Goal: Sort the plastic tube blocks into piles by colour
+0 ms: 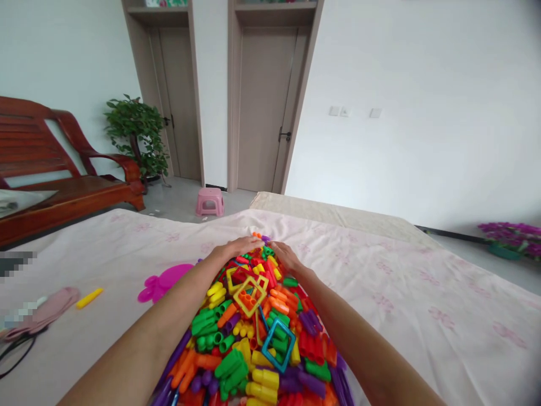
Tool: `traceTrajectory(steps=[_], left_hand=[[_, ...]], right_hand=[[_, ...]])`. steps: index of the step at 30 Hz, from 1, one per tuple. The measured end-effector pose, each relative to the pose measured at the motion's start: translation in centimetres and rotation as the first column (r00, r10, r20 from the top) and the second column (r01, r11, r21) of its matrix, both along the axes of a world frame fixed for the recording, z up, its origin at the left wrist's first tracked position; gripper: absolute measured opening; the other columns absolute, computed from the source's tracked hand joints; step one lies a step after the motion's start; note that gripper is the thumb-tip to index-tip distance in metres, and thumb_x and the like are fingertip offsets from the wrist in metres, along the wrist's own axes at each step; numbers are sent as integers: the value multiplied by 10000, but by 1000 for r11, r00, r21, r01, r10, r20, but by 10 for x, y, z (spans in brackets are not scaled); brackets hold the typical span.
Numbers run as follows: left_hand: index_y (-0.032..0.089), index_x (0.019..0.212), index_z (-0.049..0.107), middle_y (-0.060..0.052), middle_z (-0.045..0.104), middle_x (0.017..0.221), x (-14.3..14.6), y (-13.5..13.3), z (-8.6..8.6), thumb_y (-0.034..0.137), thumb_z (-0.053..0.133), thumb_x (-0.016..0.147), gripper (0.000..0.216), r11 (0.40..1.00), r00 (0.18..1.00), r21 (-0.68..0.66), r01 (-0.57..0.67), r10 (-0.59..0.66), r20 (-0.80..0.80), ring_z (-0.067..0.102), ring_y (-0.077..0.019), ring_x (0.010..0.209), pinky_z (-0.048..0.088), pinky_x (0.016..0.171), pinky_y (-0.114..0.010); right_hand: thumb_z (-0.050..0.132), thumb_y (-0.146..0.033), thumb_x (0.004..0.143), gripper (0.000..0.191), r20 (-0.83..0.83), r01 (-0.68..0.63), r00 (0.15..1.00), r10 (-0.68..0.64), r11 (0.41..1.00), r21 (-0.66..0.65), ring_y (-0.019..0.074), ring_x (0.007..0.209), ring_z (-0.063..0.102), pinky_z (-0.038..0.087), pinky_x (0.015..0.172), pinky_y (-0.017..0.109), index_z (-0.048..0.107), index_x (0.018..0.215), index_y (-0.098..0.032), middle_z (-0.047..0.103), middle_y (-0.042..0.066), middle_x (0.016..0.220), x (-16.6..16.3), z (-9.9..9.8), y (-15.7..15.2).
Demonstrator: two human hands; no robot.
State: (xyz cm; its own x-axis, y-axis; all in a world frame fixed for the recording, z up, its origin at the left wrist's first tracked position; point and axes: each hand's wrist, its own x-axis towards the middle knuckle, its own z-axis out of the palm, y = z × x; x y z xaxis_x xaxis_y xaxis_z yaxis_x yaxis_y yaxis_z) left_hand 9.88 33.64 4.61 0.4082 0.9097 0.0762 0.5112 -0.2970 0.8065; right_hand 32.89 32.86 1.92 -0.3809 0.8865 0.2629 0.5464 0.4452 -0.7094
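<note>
A big heap of colourful plastic toy building pieces [230,366], mostly short joined tubes in red, yellow, green, orange and purple, lies in front of me. My left hand [240,246] curves round its far left side, with fingers stretched out and pointing inward. Opposite it, my right hand [287,256] lies along the far right side, fingers also extended. Both seem to touch the outermost pieces, and neither grasps one. On top of the heap are a yellow square frame [252,309] and a blue square frame [291,344]. A few orange and purple pieces [258,235] show just beyond my fingertips.
Left of my forearm, a magenta paw-shaped piece [163,285] and a yellow stick [89,298] lie on the flowered sheet [401,304], near a pink cloth item [54,307]. Farther off are a pink stool [210,202], a wooden bench [63,175] and a potted plant [135,132].
</note>
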Motion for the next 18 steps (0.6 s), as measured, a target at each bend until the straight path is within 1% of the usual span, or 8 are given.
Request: traceTrajectory(steps=[3, 6, 8, 12, 14, 15, 16, 18], left_hand=[[203, 1068, 685, -50, 709, 1126, 2, -20, 10, 599, 528, 831, 487, 999, 999, -18, 39, -39, 0, 603, -247, 1084, 437, 971, -321], [183, 1061, 666, -44, 708, 1054, -8, -52, 22, 581, 499, 850, 480, 999, 999, -10, 39, -39, 7, 618, -228, 994, 470, 883, -301], [186, 1024, 670, -36, 704, 1011, -17, -77, 29, 578, 510, 849, 458, 1000, 1000, 9, 27, -27, 5, 617, -220, 968, 474, 868, -293], [197, 971, 685, -33, 701, 968, -36, -126, 41, 592, 464, 875, 462, 999, 1000, 47, -14, 14, 12, 621, -223, 941, 489, 883, -309], [195, 999, 696, -53, 709, 1005, -49, -150, 46, 592, 423, 895, 493, 998, 999, 53, -46, 45, 22, 625, -241, 976, 492, 929, -339], [194, 1038, 700, -68, 709, 1069, -57, -162, 48, 586, 409, 903, 506, 996, 997, 60, -72, 70, 33, 619, -252, 1037, 476, 980, -356], [195, 1086, 699, -81, 698, 1149, -65, -174, 50, 577, 393, 912, 520, 992, 993, 72, -108, 105, 51, 601, -262, 1113, 446, 1040, -370], [198, 1187, 681, -92, 648, 1301, -84, -201, 49, 556, 354, 931, 548, 973, 975, 106, -207, 197, 102, 541, -263, 1252, 367, 1137, -386]], right_hand=[[446, -584, 909, 483, -172, -57, 984, 42, 995, -85, 285, 1139, 600, 440, 1026, 421, 737, 1047, -224, 710, 63, 1144, -16, 7, -22], [523, -586, 871, 482, -357, -165, 930, 83, 964, -206, 270, 1088, 619, 472, 984, 408, 708, 1105, -208, 709, 52, 1108, -28, 20, -51], [531, -582, 875, 477, -393, -213, 913, 109, 949, -230, 260, 1053, 629, 480, 972, 404, 699, 1121, -210, 710, 43, 1081, -38, 31, -74], [492, -599, 912, 484, -346, -260, 918, 194, 953, -157, 264, 1123, 601, 435, 1040, 423, 701, 1147, -232, 695, 41, 1146, -58, 60, -128], [497, -609, 917, 494, -345, -301, 907, 241, 944, -133, 263, 1230, 552, 377, 1109, 429, 674, 1223, -264, 655, 34, 1269, -60, 74, -152], [494, -615, 920, 500, -353, -306, 903, 244, 943, -131, 259, 1277, 523, 349, 1136, 431, 655, 1257, -282, 626, 27, 1327, -57, 79, -162], [476, -621, 928, 507, -363, -291, 904, 227, 947, -134, 255, 1309, 499, 330, 1153, 437, 637, 1283, -297, 601, 22, 1370, -49, 82, -170], [428, -632, 945, 523, -369, -185, 921, 126, 974, -131, 255, 1340, 473, 311, 1169, 456, 621, 1303, -302, 574, 30, 1407, -22, 80, -180]])
